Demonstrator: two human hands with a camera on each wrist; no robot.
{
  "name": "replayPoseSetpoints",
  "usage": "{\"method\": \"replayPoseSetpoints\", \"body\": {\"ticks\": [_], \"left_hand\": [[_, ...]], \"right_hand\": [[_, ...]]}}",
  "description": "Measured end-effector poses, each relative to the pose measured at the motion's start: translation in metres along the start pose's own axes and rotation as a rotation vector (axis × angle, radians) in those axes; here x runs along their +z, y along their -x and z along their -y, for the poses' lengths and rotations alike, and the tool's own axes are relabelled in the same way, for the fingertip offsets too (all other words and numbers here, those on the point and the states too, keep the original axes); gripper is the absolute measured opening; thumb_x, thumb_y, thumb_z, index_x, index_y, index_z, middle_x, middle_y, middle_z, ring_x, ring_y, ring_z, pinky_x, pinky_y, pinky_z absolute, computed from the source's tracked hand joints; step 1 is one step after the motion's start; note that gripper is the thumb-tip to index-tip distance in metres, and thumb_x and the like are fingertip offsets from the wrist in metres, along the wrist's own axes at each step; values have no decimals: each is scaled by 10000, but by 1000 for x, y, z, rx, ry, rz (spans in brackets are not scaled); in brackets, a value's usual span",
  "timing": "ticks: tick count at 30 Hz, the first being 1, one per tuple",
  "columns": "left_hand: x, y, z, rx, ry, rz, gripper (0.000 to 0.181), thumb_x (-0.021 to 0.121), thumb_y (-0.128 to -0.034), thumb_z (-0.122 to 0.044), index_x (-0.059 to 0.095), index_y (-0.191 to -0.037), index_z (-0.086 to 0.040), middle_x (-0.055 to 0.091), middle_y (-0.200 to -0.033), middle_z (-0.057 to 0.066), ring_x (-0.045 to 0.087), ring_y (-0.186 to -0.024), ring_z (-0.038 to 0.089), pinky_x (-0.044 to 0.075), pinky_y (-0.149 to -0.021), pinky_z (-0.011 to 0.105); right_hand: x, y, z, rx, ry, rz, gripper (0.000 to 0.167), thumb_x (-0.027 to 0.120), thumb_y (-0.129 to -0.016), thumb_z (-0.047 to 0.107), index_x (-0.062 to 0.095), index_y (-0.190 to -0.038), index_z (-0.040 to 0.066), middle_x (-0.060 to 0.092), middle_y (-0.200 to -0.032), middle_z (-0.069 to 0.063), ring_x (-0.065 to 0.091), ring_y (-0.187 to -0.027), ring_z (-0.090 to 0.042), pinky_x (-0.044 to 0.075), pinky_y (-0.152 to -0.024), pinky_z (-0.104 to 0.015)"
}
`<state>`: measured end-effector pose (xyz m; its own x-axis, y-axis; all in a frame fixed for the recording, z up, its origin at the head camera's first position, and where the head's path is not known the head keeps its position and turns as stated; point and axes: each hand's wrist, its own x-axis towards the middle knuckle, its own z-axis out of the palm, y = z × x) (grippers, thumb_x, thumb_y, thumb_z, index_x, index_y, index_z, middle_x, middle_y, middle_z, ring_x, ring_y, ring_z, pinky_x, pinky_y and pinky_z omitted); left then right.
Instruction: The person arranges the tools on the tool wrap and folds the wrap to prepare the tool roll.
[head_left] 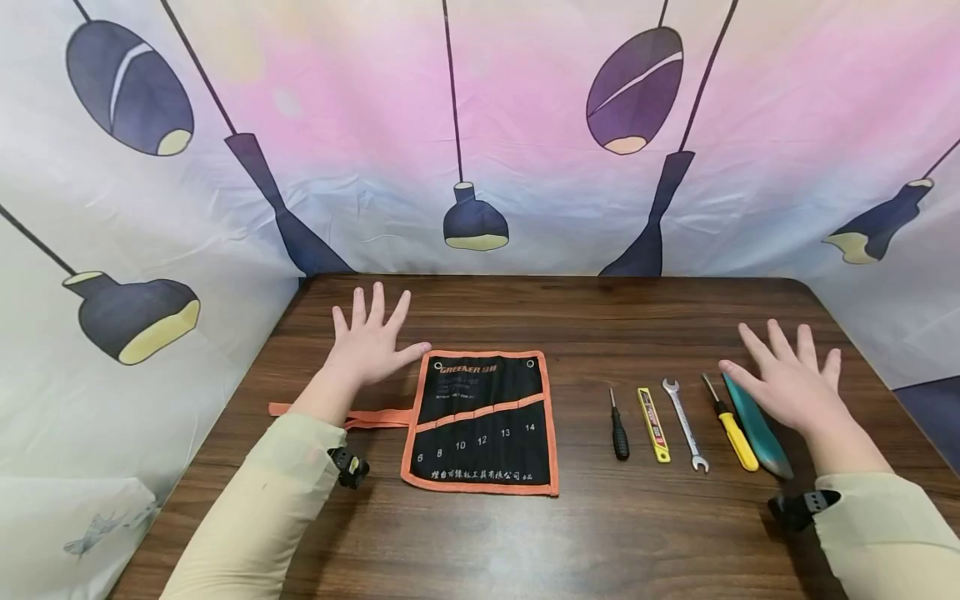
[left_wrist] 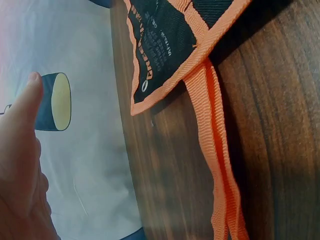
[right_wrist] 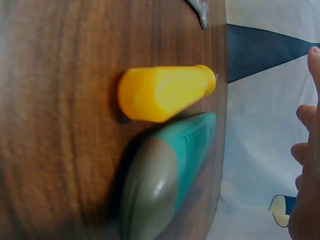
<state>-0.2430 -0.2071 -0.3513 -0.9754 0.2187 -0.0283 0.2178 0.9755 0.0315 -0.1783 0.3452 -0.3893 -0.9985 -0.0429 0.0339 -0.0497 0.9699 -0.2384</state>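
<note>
Nearest me, two pale sleeves [head_left: 258, 492] are reaching in over the table [head_left: 480, 550], each wearing a small camera [head_left: 804, 508] at the wrist. Between the arms, closer to the left one, the black pouch [head_left: 482, 429] is lying flat and spread out, its numbered pockets facing up. I am seeing no tool poking out of any of them. Its orange strap [head_left: 378, 418] is trailing off to the left, passing under the left forearm, tied round nothing.

To the right of the pouch, five tools are lying loose in a row: a black screwdriver [head_left: 619, 435], a flat yellow piece [head_left: 653, 425], a wrench [head_left: 686, 425], a yellow screwdriver [head_left: 737, 435] and a teal tool [head_left: 756, 427]. So the work is looking unstarted to me: nothing is being held, and, I would judge, all the handling of pouch and tools is remaining.

A little farther, the left hand [head_left: 369, 350] is hovering beside the pouch's far corner, fingers spread wide, gripping nothing. The right hand [head_left: 793, 382] is doing likewise above the teal tool, fully splayed, holding nothing; its wrist view is showing it raised clear. Beyond the table, a lamp-printed cloth [head_left: 540, 208] is hanging.
</note>
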Motion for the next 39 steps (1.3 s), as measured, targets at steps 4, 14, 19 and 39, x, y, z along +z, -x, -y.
{"method": "replayPoseSetpoints", "body": {"ticks": [4,14,19,39], "left_hand": [[2,0,0,6,0,2,938,279,-812,-793,-46,-1511,-258,-155,-1521,205,-236,-1338,413,-109,-968,682],[4,0,-3,20,-3,-23,915,332,-841,-746,-39,-1513,-250,-160,-1520,205,-259,-1331,398,-116,-974,671],[9,0,-5,26,2,-35,909,399,-853,-700,-37,-1513,-251,-143,-1526,202,-242,-1340,400,-124,-984,655],[20,5,-15,92,-22,-28,924,368,-836,-739,-21,-1516,-248,-121,-1531,202,-224,-1351,395,-87,-1016,631]], "right_hand": [[3,1,1,3,5,6,798,330,-927,622,39,-1517,170,-59,-1500,-290,-251,-1292,-495,-180,-885,-712],[3,2,2,7,7,0,803,336,-929,615,44,-1515,151,-34,-1494,-305,-236,-1295,-502,-177,-887,-713],[5,2,3,5,-4,13,804,339,-931,611,44,-1515,145,-13,-1492,-310,-204,-1302,-514,-187,-884,-709],[15,10,11,-22,-26,31,798,356,-928,610,70,-1518,155,37,-1499,-300,-157,-1323,-512,-150,-896,-722]]}}
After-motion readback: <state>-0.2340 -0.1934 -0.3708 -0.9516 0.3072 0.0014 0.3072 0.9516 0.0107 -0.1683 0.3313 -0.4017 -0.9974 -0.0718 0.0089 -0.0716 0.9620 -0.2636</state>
